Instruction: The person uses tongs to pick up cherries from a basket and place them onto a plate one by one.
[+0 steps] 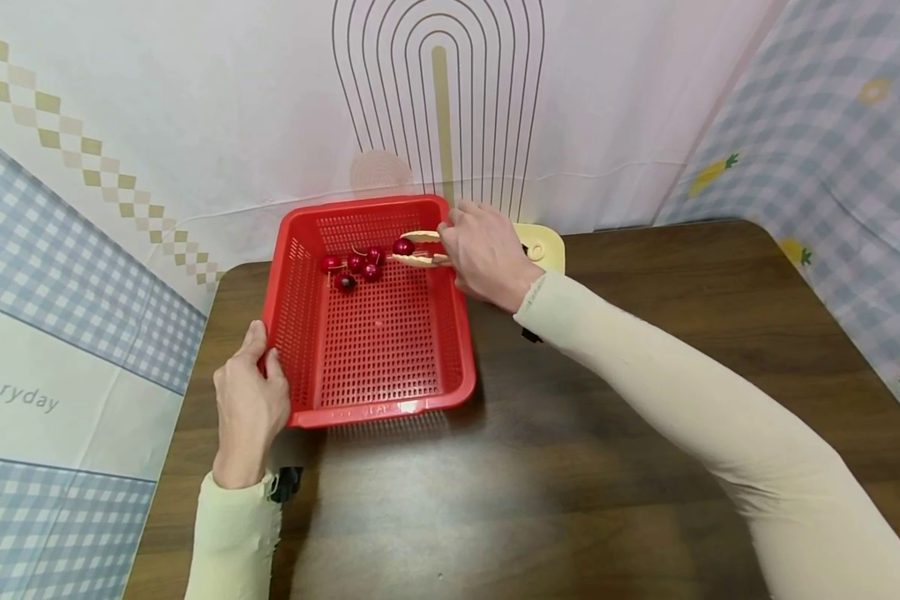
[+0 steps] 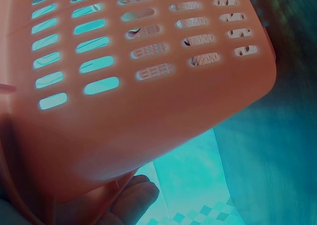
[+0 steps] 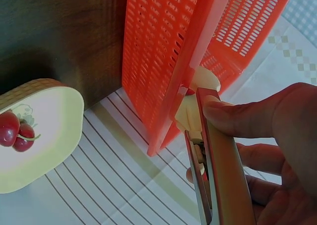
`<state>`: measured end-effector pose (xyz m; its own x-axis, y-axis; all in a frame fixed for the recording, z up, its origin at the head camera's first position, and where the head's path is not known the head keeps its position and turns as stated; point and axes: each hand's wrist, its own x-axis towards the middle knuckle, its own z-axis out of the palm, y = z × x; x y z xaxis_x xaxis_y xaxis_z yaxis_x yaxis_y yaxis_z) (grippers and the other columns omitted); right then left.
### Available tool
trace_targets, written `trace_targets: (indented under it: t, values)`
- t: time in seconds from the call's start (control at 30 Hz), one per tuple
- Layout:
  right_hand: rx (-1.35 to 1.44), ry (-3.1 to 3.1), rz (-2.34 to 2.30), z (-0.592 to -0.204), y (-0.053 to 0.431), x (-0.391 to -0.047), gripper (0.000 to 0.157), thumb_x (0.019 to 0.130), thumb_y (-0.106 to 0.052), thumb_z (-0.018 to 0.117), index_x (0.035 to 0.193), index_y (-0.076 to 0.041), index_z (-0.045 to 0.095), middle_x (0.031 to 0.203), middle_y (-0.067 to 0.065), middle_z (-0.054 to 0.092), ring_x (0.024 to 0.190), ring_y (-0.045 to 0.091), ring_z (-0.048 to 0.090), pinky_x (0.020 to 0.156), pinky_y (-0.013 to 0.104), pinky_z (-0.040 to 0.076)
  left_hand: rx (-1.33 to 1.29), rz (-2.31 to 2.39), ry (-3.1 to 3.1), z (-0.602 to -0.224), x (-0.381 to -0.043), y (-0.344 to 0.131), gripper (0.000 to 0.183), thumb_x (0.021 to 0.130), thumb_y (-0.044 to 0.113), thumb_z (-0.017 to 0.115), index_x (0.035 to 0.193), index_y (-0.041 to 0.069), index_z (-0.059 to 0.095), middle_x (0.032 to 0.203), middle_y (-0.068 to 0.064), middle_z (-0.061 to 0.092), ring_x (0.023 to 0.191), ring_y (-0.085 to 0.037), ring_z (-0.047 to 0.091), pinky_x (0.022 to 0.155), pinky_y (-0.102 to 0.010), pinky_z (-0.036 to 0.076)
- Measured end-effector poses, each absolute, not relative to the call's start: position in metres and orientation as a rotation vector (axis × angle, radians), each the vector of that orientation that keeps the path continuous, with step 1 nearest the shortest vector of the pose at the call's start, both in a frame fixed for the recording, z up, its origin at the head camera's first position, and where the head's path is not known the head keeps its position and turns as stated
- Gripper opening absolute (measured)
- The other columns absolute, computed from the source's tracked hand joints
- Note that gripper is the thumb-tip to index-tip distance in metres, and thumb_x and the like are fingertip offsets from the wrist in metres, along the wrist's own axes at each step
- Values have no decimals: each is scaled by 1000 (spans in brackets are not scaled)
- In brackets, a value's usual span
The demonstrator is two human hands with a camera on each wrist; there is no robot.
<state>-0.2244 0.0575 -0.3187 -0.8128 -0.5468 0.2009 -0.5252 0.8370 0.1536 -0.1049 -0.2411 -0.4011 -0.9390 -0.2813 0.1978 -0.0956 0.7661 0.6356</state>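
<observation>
My left hand [image 1: 249, 400] grips the left rim of a red perforated plastic basket [image 1: 457, 333]; its fingertips [image 2: 136, 197] show under the rim in the left wrist view. My right hand [image 1: 487, 250] holds a pair of tongs [image 3: 225, 170] with metal handles and cream tips, reaching over the basket's right rim. Between the tips sits a dark red cherry [image 1: 402, 247], above the basket floor. Several more cherries [image 1: 356, 263] lie grouped in the back part of the basket, some with stems.
A pale yellow dish [image 3: 59, 121] stands right of the basket, partly behind my right hand in the head view; cherries [image 3: 15, 133] lie in it. The brown wooden table [image 1: 607, 433] meets a patterned cloth wall [image 1: 255, 108] behind the basket.
</observation>
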Motion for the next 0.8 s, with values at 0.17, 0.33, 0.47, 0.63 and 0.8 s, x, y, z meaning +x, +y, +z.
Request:
trace_targets:
  t: [0.17,0.33,0.47,0.63,0.8]
  values:
    - [839,-2753,-140,-320,61,-220,23,88,-11,65,106,0,74,94,15,71,87,27,58,74,34,50,289,-948,-2678,-401,-105,-241,50,102,9,52,152,8,46,155,-13,47,139,-40,50,111,-57,44]
    - [845,-2738,-140,-320,66,-217,23,87,-11,67,107,0,74,92,14,70,85,27,57,72,33,49,284,-945,-2673,-401,-105,-240,49,102,8,52,151,7,47,155,-13,47,139,-41,50,111,-57,44]
    - [845,-2726,-111,-320,70,-215,22,87,-9,67,105,0,73,92,13,70,86,27,57,73,34,50,275,-945,-2668,-400,-105,-240,49,102,8,52,151,7,47,155,-14,48,138,-41,51,110,-58,45]
    - [835,-2737,-71,-318,77,-212,22,86,-6,65,106,0,73,94,14,69,88,28,58,76,36,51,283,-943,-2672,-401,-105,-240,49,102,7,52,151,6,47,155,-14,47,139,-40,50,111,-58,44]
    - [840,-2729,-79,-317,83,-210,25,88,-7,64,110,0,72,94,14,69,87,29,56,74,36,50,289,-935,-2676,-401,-105,-240,50,102,8,52,151,7,47,155,-14,47,140,-40,50,112,-57,43]
